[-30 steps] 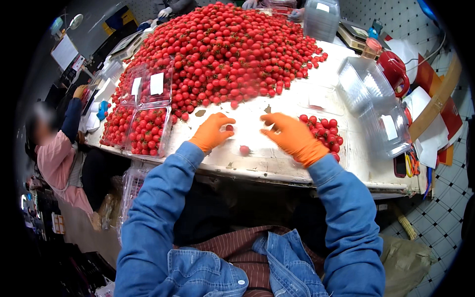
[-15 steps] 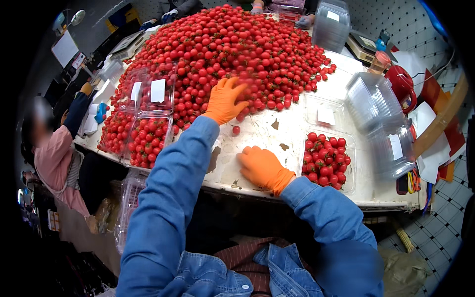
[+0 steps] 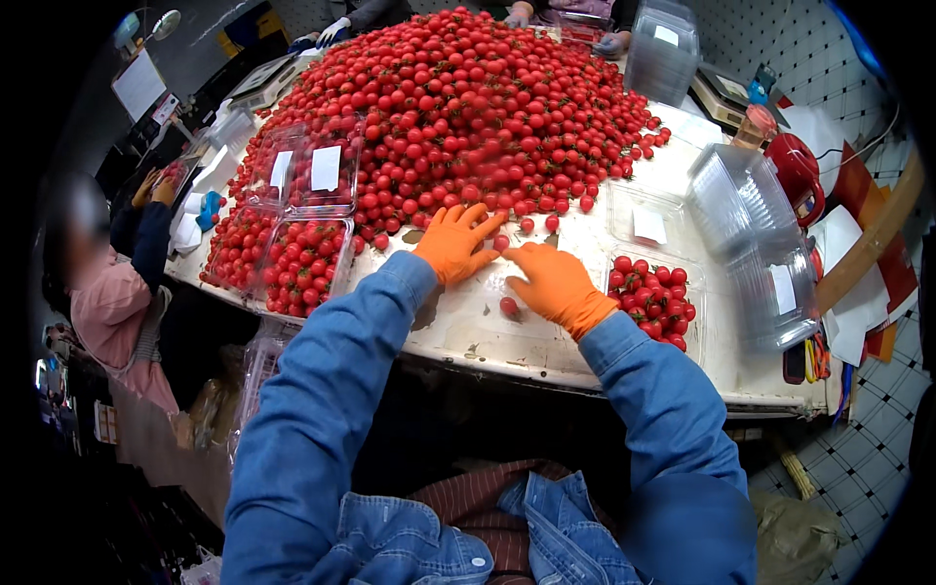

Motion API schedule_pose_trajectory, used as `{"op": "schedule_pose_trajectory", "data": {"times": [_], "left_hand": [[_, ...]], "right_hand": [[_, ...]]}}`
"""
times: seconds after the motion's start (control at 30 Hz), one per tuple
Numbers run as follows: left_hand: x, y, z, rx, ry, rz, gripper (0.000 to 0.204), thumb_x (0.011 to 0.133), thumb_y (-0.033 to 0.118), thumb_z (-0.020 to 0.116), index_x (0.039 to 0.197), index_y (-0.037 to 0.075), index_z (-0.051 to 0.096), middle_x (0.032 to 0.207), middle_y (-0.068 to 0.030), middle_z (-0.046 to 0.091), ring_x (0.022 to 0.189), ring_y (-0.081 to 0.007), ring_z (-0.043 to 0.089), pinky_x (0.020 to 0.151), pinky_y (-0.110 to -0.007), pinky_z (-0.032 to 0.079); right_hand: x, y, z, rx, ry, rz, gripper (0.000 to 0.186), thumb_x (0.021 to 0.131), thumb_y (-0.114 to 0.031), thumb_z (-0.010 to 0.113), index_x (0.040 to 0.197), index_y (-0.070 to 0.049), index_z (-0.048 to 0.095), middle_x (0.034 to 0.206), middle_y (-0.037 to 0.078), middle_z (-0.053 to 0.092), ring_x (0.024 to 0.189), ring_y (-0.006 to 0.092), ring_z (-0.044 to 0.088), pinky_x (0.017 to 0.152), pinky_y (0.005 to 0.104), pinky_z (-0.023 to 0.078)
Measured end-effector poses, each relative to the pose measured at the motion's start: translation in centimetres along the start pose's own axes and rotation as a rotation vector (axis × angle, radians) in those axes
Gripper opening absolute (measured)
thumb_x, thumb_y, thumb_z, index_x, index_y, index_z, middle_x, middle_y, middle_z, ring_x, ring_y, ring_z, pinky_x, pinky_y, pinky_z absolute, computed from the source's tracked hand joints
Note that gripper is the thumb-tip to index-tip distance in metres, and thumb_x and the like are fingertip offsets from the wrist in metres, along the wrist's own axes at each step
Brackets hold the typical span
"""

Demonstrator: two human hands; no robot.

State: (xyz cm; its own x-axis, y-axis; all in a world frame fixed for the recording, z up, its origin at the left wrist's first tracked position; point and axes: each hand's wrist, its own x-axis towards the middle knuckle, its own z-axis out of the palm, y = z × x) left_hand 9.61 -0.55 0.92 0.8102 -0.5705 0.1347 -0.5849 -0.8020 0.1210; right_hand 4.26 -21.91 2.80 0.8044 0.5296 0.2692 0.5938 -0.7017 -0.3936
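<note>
Tomato heap (image 3: 468,117) on the table (image 3: 468,327) — filled boxes (image 3: 344,256) left, box stack (image 3: 746,210) right.

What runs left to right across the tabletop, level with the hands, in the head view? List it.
Cherry-tomato-filled clear clamshells → left hand → right hand → partly filled open clamshell → nested empty clear plastic containers.

dark-patterned pale floor tiles (image 3: 870,429) show right of the worn white table (image 3: 468,330).

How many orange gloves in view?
2: one on the left hand at the front edge of the tomato pile, one on the right hand, just right of it. Any behind the pile would be hidden.
</note>
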Motion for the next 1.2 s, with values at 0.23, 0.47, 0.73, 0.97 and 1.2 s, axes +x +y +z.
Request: {"op": "schedule_pose_trajectory", "data": {"times": [0.23,0.47,0.73,0.97,1.2], "left_hand": [[-5.5,1.6,-2.0,0.023,-0.159,0.117,0.07,0.087,0.043,0.062,0.145,0.016,0.034,0.15,-0.0162,0.028,0.133,-0.0463,0.027,0.107,-0.053,0.029],[-3.9,-1.9,-3.5,-0.191,0.216,-0.097,0.053,0.086,0.03,0.067,0.131,0.007,0.053,0.14,-0.0216,0.042,0.127,-0.0364,0.043,0.105,-0.039,0.036],[-2.2,-1.3,1.7,0.011,0.049,-0.243,0.066,0.09,0.055,0.052,0.145,0.023,0.036,0.154,-0.019,0.019,0.141,-0.0412,0.018,0.107,-0.063,0.017],[-8.5,3.4,-2.2,-0.136,-0.241,0.033,0.057,0.095,0.043,0.052,0.142,0.015,0.04,0.153,-0.0173,0.022,0.14,-0.0447,0.019,0.109,-0.058,0.022],[-13.5,0.2,-6.7,-0.135,0.022,-0.172,0.055,0.078,0.025,0.07,0.126,0.007,0.053,0.12,-0.0179,0.055,0.109,-0.0384,0.052,0.095,-0.042,0.044]], "right_hand": [[-0.4,2.5,-2.5,-0.035,0.16,0.016,0.031,0.085,-0.026,0.061,0.112,-0.012,0.062,0.101,0.01,0.064,0.091,0.0306,0.062,0.076,0.0421,0.05],[-1.0,3.5,-4.4,0.068,0.216,0.1,0.034,0.088,-0.026,0.063,0.117,-0.009,0.06,0.1,0.009,0.065,0.089,0.0256,0.062,0.075,0.0344,0.049],[-1.4,3.2,-4.7,0.063,0.2,0.095,0.029,0.088,-0.023,0.057,0.114,-0.011,0.061,0.1,0.011,0.064,0.093,0.0309,0.062,0.076,0.0411,0.05],[-1.7,3.3,-4.0,0.006,0.131,0.068,0.033,0.086,-0.022,0.06,0.117,-0.01,0.059,0.103,0.009,0.063,0.098,0.029,0.06,0.081,0.0384,0.049],[-2.3,2.0,-4.5,-0.075,-0.094,0.117,0.044,0.081,-0.027,0.066,0.121,-0.01,0.057,0.113,0.012,0.06,0.106,0.0316,0.057,0.088,0.0398,0.048]]}}
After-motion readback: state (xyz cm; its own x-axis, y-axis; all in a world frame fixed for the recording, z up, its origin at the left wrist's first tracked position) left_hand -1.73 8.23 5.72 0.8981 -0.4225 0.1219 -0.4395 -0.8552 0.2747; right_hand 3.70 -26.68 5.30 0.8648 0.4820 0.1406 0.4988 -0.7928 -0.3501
